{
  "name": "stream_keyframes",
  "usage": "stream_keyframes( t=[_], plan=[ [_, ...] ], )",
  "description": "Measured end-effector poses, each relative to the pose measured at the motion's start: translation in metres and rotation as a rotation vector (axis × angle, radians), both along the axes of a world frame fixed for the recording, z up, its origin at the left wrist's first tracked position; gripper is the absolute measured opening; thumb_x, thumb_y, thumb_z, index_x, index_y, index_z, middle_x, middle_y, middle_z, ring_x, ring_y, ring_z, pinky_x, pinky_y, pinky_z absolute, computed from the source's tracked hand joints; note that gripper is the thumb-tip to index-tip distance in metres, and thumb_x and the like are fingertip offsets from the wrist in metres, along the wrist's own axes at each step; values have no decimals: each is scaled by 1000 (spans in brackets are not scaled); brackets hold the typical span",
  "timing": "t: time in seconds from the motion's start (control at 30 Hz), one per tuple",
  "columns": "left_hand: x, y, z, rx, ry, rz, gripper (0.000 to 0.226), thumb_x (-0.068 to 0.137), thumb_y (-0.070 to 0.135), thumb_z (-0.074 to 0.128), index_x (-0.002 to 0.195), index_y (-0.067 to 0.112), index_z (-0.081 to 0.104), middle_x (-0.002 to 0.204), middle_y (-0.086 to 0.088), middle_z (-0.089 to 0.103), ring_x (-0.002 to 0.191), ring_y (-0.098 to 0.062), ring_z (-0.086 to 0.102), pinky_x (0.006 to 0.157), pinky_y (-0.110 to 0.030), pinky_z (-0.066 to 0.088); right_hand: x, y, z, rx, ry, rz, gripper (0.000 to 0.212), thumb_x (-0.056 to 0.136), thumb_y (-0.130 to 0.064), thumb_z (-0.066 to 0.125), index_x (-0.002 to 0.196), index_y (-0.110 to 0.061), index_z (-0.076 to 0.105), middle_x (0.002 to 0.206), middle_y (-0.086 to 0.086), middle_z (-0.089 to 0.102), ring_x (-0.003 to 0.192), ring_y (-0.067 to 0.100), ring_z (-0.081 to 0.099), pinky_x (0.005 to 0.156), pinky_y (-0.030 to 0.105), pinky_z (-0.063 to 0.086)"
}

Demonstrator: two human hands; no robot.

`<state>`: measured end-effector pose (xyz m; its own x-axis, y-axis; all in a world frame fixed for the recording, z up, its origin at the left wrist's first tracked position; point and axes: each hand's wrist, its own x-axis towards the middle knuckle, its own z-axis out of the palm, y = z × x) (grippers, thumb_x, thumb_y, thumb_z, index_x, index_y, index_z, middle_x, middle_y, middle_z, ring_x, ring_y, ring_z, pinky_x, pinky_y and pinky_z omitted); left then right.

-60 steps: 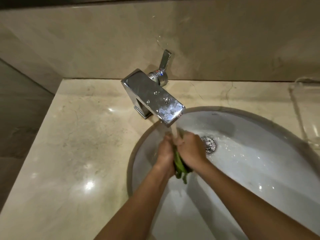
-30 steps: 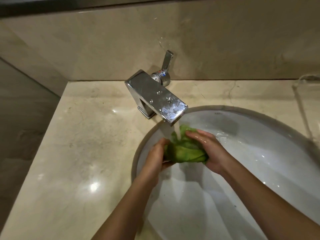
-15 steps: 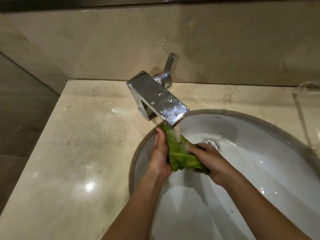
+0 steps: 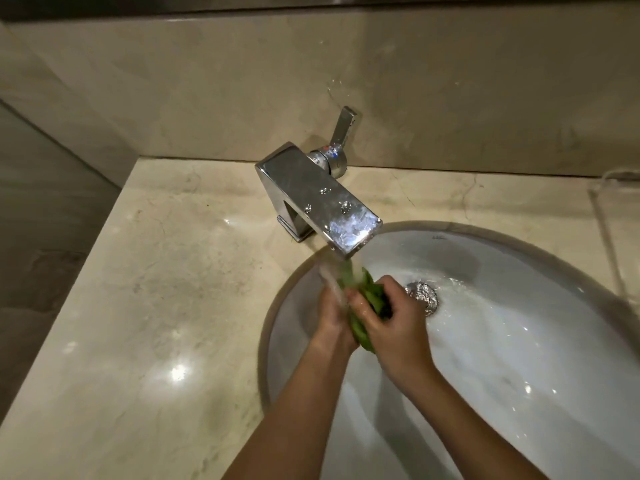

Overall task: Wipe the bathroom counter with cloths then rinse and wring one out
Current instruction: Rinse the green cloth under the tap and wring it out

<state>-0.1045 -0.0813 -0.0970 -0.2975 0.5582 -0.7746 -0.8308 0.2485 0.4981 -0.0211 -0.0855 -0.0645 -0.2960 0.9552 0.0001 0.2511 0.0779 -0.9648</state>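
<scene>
A green cloth (image 4: 367,295) is bunched up between both my hands inside the white sink (image 4: 519,334), right under the chrome faucet (image 4: 318,199). Water runs from the spout onto the cloth and my fingers. My left hand (image 4: 331,317) presses the cloth from the left. My right hand (image 4: 394,320) closes over it from the right and hides most of it. Only green folds at the top and a strip below my palms show.
The beige marble counter (image 4: 166,289) stretches left of the sink, wet and shiny. The faucet lever (image 4: 343,129) stands raised by the back wall. The metal drain (image 4: 423,295) lies just right of my hands. A clear container edge (image 4: 613,209) is at far right.
My hands have come together, squeezing the spread cloth into a tight bunch under the stream. The drain now shows to the right of my right hand.
</scene>
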Motion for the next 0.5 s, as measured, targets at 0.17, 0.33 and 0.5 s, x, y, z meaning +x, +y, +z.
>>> stream_keyframes(
  t=[0.17,0.33,0.5],
  plan=[
    [13,1,10,-5,-48,-79,42,97,40,41,70,13,60,57,-5,57,50,-15,59,46,-19,47,-16,39,-12,163,-334,-7,41,86,-43,53,60,-16,38,45,3,44,45,26,45,48,33,39],
    [-6,4,7,-44,139,-95,33,98,30,42,72,15,54,54,0,52,44,-12,52,40,-18,40,-23,26,-14,-7,-266,-65,35,87,-35,55,57,-17,54,49,2,52,48,17,47,50,31,36],
    [11,0,15,-60,221,-167,36,98,34,41,69,18,55,54,0,54,50,-13,53,48,-23,41,-20,30,-11,10,-290,-110,37,88,-27,52,54,-15,55,46,-1,54,46,18,47,50,31,35]
  ],
)
